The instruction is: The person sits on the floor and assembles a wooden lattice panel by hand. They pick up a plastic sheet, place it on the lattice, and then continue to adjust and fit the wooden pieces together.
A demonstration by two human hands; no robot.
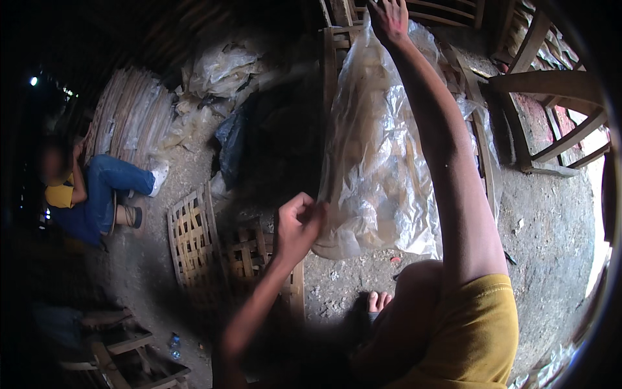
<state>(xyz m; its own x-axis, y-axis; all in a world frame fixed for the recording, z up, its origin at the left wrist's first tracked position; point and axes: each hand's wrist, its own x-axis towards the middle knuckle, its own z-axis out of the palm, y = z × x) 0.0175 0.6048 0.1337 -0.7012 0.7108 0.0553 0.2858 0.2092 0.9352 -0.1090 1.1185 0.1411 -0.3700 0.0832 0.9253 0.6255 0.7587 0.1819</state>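
Plastic, right hand outstretched, left hand curled

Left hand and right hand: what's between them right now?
In the head view, wrinkled clear plastic sheeting lies between the left hand, by its lower left edge, and the right hand.

The crumpled, translucent plastic sheet is tinted milky beige and streaked with silvery-white glints; the flat, tan panel of woven slats is checked with dark gaps. The short cloth sleeve is coloured mustard yellow; blue is worn in the long denim trousers; the rough grey floor is speckled with white.
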